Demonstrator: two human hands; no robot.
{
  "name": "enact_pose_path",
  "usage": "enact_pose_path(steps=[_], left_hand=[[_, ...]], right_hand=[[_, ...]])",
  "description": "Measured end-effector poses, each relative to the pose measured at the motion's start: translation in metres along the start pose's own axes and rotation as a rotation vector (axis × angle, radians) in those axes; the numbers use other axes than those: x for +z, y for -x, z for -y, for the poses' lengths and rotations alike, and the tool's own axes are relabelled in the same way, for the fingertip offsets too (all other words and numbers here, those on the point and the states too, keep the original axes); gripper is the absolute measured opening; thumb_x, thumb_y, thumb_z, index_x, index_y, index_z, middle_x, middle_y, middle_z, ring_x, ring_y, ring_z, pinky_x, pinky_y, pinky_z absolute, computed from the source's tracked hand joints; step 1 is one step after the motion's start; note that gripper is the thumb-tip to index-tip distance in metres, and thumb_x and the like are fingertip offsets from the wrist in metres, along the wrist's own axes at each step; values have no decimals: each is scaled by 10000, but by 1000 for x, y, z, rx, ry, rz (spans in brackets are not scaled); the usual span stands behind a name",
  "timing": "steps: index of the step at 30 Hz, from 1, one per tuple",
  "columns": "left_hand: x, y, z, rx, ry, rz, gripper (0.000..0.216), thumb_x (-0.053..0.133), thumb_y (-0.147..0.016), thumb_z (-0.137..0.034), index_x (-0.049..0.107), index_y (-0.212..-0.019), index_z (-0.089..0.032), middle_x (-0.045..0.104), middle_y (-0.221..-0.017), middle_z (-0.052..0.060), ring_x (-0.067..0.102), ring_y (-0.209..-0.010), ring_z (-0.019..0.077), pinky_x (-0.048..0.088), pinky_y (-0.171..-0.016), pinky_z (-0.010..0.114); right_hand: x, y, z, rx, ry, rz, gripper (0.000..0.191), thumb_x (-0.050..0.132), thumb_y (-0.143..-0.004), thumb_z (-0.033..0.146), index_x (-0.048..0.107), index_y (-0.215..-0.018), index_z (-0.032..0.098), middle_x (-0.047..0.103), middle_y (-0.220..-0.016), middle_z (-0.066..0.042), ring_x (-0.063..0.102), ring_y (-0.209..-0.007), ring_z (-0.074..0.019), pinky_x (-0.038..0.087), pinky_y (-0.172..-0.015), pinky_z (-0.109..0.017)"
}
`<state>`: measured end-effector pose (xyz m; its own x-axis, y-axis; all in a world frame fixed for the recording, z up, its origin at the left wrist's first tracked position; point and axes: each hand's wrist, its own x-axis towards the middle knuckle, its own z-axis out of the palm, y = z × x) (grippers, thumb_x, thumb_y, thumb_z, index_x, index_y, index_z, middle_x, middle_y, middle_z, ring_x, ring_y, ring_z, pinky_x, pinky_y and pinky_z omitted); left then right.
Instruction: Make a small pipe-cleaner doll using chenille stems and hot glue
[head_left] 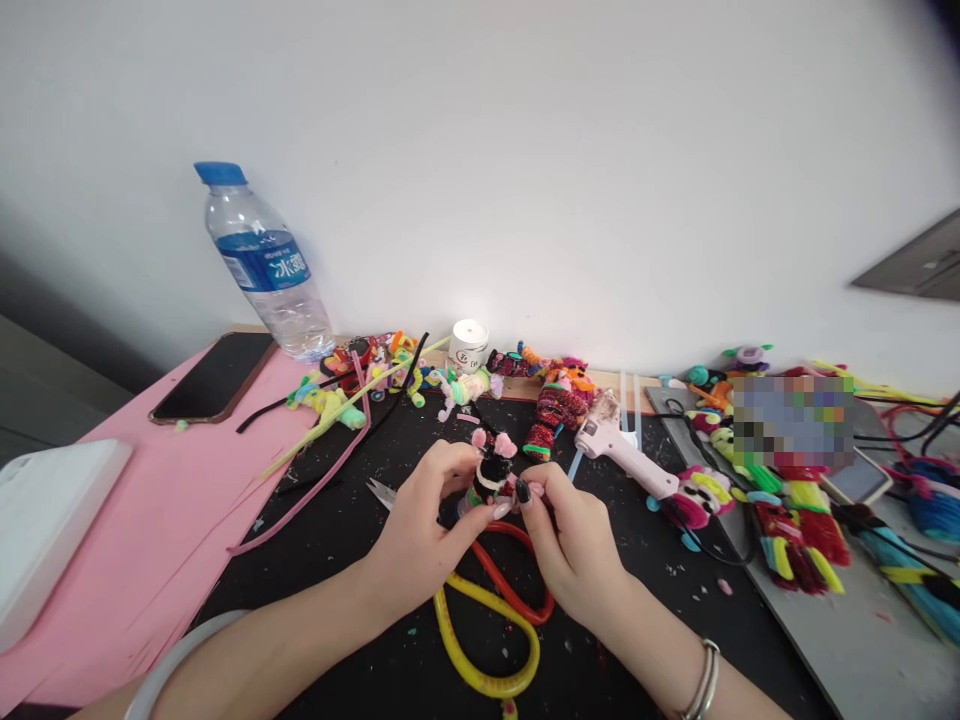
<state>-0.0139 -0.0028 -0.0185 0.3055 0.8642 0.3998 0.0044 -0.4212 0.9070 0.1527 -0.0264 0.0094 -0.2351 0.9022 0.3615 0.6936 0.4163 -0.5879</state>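
Observation:
Both my hands meet over the black mat [352, 640] at the table's middle. Together they pinch a small black pipe-cleaner figure [492, 466] with pink ears, held upright between the fingertips. My left hand [424, 530] curls round its left side and base. My right hand [574, 545], with dark nails, grips its right side. Under the hands lie scissors [491, 625] with one red and one yellow handle loop, their blades pointing up-left.
A pink glue gun [626, 455] lies right of the hands. Pipe-cleaner figures and loose stems line the wall, beside a small white tub [468, 346]. A water bottle [264, 265], phone [214, 377] and pink sheet [142, 530] sit left; a grey board [847, 640] with more figures sits right.

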Motion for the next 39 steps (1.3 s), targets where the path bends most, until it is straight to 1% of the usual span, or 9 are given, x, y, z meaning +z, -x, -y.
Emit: enact_pose_path(steps=[3, 8, 11, 15, 18, 22, 25, 31, 39], left_hand=[[0, 0, 0, 11, -10, 6, 400, 572, -820, -103, 410, -1130, -299, 463, -1064, 4, 545, -971, 117, 484, -879, 271], [1, -1, -1, 10, -28, 24, 387, 577, -816, -112, 430, -1133, -278, 481, -1049, 17, 560, -964, 141, 491, -884, 311], [1, -1, -2, -5, -27, 36, 367, 578, -813, -115, 444, -1120, -265, 493, -1017, 20, 569, -940, 150, 502, -863, 328], [1, -1, -2, 1, -26, 25, 374, 576, -811, -106, 450, -1123, -269, 498, -1031, 21, 575, -955, 152, 497, -871, 321], [1, -1, -2, 6, -21, 16, 383, 577, -808, -98, 454, -1122, -279, 497, -1037, 14, 571, -983, 151, 490, -886, 308], [2, -1, -4, 8, -24, 33, 405, 587, -804, -95, 448, -1125, -299, 492, -997, -10, 579, -961, 127, 483, -898, 283], [2, 0, -4, 9, -33, 37, 405, 585, -806, -92, 445, -1124, -299, 490, -992, -11, 578, -955, 121, 480, -899, 275], [3, 0, -3, 18, -23, 36, 370, 577, -808, -96, 452, -1115, -261, 495, -985, 14, 582, -925, 143, 504, -860, 314], [4, 1, -3, 7, -37, 15, 357, 588, -800, -105, 463, -1102, -247, 521, -1002, 28, 586, -947, 158, 505, -863, 328]], right_hand=[[3, 2, -1, -3, -23, -17, 100, 382, -897, 128, 428, -865, 212, 402, -547, 77, 416, -414, -88, 305, -448, -188], [5, 4, 2, -38, -88, -60, 109, 388, -892, 121, 457, -871, 204, 470, -594, 53, 448, -456, -86, 337, -468, -183], [5, 6, 4, -41, -109, -79, 115, 394, -890, 123, 475, -860, 200, 475, -591, 49, 449, -460, -87, 341, -468, -185], [5, 5, 5, 1, -147, -98, 116, 394, -895, 138, 484, -851, 196, 478, -578, 51, 435, -441, -87, 326, -446, -188], [7, 4, 3, 55, -178, -79, 115, 387, -908, 165, 477, -844, 200, 464, -563, 57, 416, -432, -91, 321, -438, -191], [8, 4, 2, 99, -231, -58, 125, 369, -921, 179, 458, -836, 206, 466, -565, 58, 420, -445, -93, 336, -452, -189], [8, 3, 3, 88, -242, -74, 132, 372, -915, 161, 452, -822, 207, 489, -582, 52, 449, -455, -93, 345, -455, -186], [12, 5, 8, 55, -248, -174, 144, 386, -895, 121, 454, -804, 209, 541, -592, 49, 520, -464, -90, 363, -445, -172], [16, 5, 11, 92, -283, -189, 144, 392, -892, 122, 463, -808, 215, 622, -635, 24, 594, -515, -112, 430, -487, -185]])
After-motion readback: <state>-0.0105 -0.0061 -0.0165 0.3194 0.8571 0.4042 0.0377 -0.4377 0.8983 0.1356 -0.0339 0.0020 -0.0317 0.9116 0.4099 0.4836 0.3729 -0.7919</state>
